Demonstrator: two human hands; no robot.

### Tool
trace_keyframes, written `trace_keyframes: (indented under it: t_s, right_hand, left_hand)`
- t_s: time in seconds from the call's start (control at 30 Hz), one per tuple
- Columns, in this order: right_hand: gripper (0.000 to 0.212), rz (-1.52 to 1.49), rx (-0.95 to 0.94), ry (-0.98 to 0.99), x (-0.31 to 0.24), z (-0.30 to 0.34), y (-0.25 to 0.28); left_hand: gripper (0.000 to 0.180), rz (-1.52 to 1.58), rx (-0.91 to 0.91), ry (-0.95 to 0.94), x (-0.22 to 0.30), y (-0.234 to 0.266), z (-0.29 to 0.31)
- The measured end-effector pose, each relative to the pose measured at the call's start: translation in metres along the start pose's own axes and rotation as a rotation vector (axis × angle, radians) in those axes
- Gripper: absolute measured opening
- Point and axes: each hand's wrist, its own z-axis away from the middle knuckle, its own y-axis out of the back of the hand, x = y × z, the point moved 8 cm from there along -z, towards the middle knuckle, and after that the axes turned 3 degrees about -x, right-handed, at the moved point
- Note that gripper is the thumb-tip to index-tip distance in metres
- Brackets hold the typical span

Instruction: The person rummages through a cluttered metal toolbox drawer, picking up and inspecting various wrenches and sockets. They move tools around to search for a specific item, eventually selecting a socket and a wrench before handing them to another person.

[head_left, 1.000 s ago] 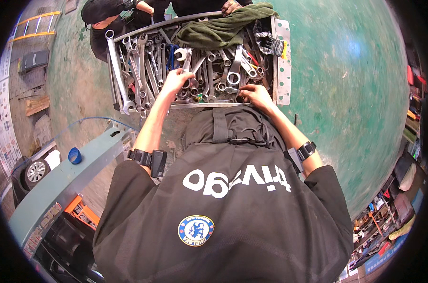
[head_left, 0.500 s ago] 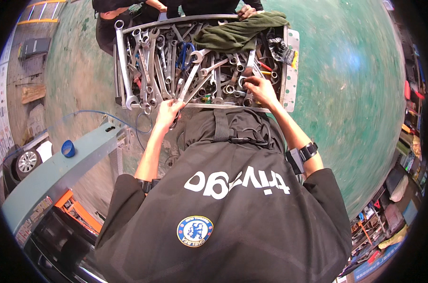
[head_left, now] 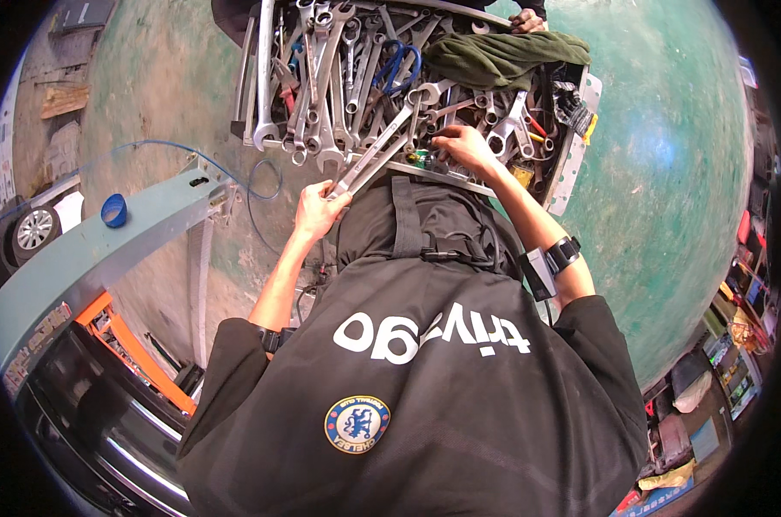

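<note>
A metal drawer (head_left: 571,183) full of loose wrenches lies in front of me. My left hand (head_left: 320,210), at its near edge, is closed round the lower end of a long silver wrench (head_left: 378,153). That wrench slants up and right over the pile, its open jaw over other tools. My right hand (head_left: 468,148) reaches over the near edge with bent fingers among the tools, beside a small green item (head_left: 418,159). The tools hide what those fingertips grip, if anything. Blue-handled pliers or scissors (head_left: 397,67) lie farther back.
A dark green cloth (head_left: 504,60) lies over the drawer's far right. Another person's hand (head_left: 528,21) rests at the far edge. To my left, a grey-green metal beam (head_left: 71,258) carries a blue cup (head_left: 114,211). A blue hose (head_left: 257,194) loops beside the drawer.
My view has shifted, so the drawer sits higher and farther right. My right hand has moved left along the near edge toward the green item. My left hand still holds the wrench.
</note>
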Motion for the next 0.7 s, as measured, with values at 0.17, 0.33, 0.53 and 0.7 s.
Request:
trace_keyframes:
  t_s: [0.17,0.33,0.53,0.7]
  right_hand:
    - [0.034,-0.075,-0.07,0.052,0.0,-0.003,-0.021]
    - [0.032,-0.051,-0.059,0.036,0.004,0.001,-0.02]
    - [0.031,-0.063,-0.054,0.082,0.016,0.031,-0.002]
    - [0.028,-0.103,-0.213,0.073,0.033,0.072,0.028]
  left_hand:
    - [0.026,-0.036,0.042,-0.029,0.002,0.005,0.003]
    - [0.027,-0.104,0.149,-0.122,0.021,0.007,-0.016]
    - [0.033,-0.427,0.521,-0.238,0.094,-0.011,-0.059]
    - [0.027,-0.518,0.847,-0.456,0.164,0.004,-0.012]
